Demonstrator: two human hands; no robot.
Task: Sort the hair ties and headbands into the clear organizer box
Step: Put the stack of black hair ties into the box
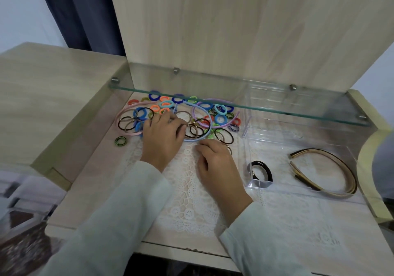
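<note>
Presently left hand (164, 135) and right hand (215, 162) curl fingers, grip unclear; three headbands (125, 110) loose, two boxed

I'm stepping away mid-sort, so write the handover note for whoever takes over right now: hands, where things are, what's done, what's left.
Left hand: on the pile, fingertips at the thin brown hair ties; grip unclear.
Right hand: fingers curled, resting on the lace mat; a tie peeks out beside it, grip unclear.
Done: black hair ties in the small front compartment of the clear box; tan headbands in its large section.
Left: colourful ties, pink headband, purple headband, blue headband and the thin ties, all loose under the glass shelf.
</note>
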